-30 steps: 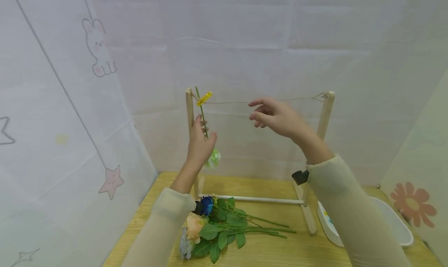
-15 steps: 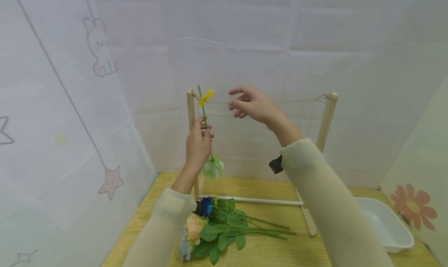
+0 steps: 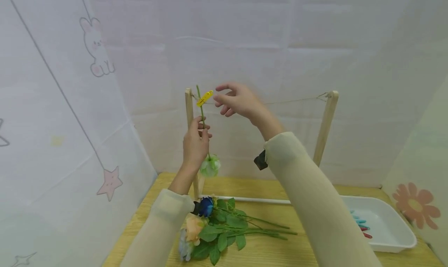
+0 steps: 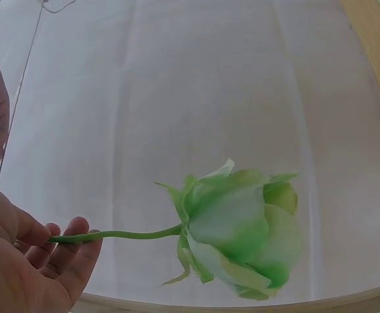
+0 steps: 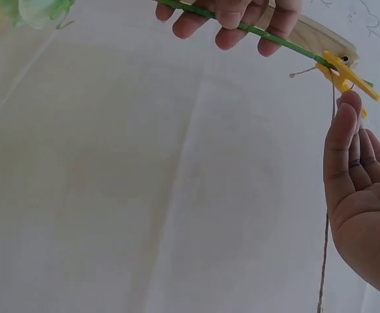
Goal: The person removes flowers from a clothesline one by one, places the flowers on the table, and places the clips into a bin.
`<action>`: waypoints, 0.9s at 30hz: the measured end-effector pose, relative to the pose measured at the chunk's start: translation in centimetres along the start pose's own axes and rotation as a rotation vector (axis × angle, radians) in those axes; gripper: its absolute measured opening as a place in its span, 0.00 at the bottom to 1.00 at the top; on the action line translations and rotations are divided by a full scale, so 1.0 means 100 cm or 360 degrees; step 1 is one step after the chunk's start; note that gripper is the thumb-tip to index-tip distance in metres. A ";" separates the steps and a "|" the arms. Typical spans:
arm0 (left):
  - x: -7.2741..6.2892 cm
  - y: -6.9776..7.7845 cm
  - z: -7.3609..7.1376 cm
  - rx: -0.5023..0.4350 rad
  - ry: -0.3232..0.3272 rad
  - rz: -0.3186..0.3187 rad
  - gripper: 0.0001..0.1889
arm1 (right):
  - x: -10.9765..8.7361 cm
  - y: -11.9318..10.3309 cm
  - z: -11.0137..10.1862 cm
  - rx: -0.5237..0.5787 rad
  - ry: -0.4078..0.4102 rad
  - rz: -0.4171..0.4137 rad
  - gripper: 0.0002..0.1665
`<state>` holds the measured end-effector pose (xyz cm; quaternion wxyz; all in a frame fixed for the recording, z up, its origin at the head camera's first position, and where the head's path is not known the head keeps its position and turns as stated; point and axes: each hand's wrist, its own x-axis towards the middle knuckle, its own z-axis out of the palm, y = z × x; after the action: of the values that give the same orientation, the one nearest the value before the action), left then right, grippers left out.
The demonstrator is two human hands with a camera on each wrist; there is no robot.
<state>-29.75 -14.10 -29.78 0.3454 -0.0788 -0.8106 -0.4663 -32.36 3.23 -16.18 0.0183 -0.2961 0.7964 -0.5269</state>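
Note:
A pale green artificial rose (image 3: 210, 166) hangs head down, its stem caught near the upper end by a yellow clothespin (image 3: 204, 98) at the twine (image 3: 290, 102). My left hand (image 3: 196, 146) pinches that stem between thumb and fingers, below the clothespin; the left wrist view gives the bloom (image 4: 236, 228) in full. My right hand (image 3: 239, 102) is just right of the clothespin, thumb and fingers bent loosely with nothing between them. Seen from the right wrist, its fingertips are right at the yellow clothespin (image 5: 350, 75).
The twine runs between two wooden posts (image 3: 325, 127) of a stand with a white crossbar (image 3: 248, 199). Blue (image 3: 205, 206), peach (image 3: 194, 227) and greyish flowers lie on the table at front. On the right, a white tray (image 3: 392, 220) holds blue and red clothespins (image 3: 360, 222).
My right hand has moved left along the twine to the yellow clothespin. My left hand has shifted slightly, its thumb closing on the stem, and the rose's bloom now shows below it.

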 end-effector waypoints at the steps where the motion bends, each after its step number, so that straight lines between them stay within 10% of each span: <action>1: 0.000 0.000 0.000 0.0006 0.0000 0.0007 0.18 | 0.001 -0.001 0.002 0.0002 0.0005 0.0006 0.27; 27: -0.005 0.002 -0.005 0.0126 0.0036 0.0055 0.17 | 0.008 -0.001 0.025 0.0137 0.0164 0.0063 0.15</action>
<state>-29.00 -14.31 -29.81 0.3654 -0.0736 -0.8230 -0.4287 -32.12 0.68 -16.98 0.0004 -0.2518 0.7786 -0.5748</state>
